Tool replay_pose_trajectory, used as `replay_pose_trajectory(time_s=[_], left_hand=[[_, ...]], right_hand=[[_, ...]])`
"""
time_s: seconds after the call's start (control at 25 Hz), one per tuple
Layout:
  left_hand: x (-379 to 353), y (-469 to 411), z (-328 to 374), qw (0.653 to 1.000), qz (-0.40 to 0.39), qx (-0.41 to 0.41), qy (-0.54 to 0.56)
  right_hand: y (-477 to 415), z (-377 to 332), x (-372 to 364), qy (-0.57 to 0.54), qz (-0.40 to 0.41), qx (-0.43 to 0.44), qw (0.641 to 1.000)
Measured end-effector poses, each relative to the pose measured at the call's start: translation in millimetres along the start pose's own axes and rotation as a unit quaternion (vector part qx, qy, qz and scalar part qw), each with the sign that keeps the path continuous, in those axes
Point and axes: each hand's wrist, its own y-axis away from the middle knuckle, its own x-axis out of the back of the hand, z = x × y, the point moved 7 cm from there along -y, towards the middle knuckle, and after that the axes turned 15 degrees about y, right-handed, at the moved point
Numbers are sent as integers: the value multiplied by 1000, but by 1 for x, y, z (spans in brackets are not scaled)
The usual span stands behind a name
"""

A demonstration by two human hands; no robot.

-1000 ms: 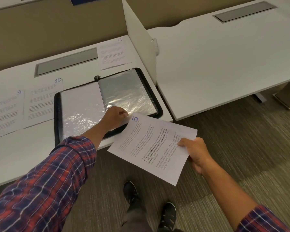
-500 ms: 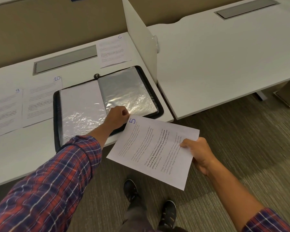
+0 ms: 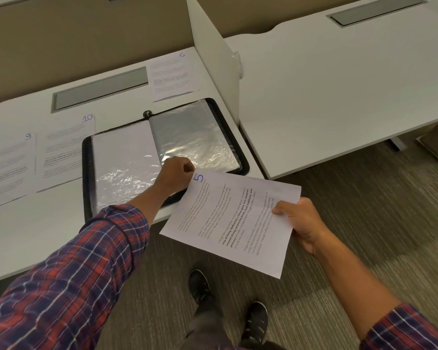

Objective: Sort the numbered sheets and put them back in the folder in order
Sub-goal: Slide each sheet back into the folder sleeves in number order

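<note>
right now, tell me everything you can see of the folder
The folder lies open and flat on the white desk, near its right corner: black rim, crinkled shiny plastic sleeves, left page white, right one grey. The left hand pinches the right sleeve's near edge. The right hand's sheet hides some near rim.

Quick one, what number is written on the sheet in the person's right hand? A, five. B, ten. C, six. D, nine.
A: the held sheet, pinched by the right hand, bears a blue handwritten 5 at its corner, while sheet 6, sheet 9 and sheet 10 lie on the desk.
</note>
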Motion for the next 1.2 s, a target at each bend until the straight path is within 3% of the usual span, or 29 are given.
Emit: replay_pose_trajectory(time_s=[0.24, 0.72, 1.2], left_hand=[[-2, 4, 10, 996, 73, -42, 28], [1, 7, 4, 991, 104, -27, 76], [-26, -7, 33, 995, 13, -97, -28]], right_hand=[[0, 9, 14, 5, 3, -16, 1000], [-1, 15, 25, -39, -19, -20, 999], [-3, 5, 29, -28, -16, -30, 999]])
